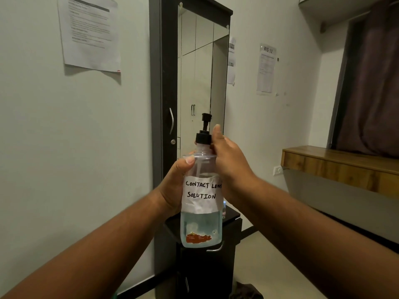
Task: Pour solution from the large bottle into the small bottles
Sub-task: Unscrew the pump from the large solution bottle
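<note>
Large bottle (201, 203) held upright in the air, above a dark cabinet (232, 214).
The left hand (176, 186) has its fingers wrapped around the labelled body; the right hand (228, 156) pinches the black pump cap (203, 137) at the neck.

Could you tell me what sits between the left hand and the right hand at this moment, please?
In the head view, the large bottle labelled as contact lens solution stands upright between them: the left hand grips its body, while the right hand is at its black pump cap.
</note>
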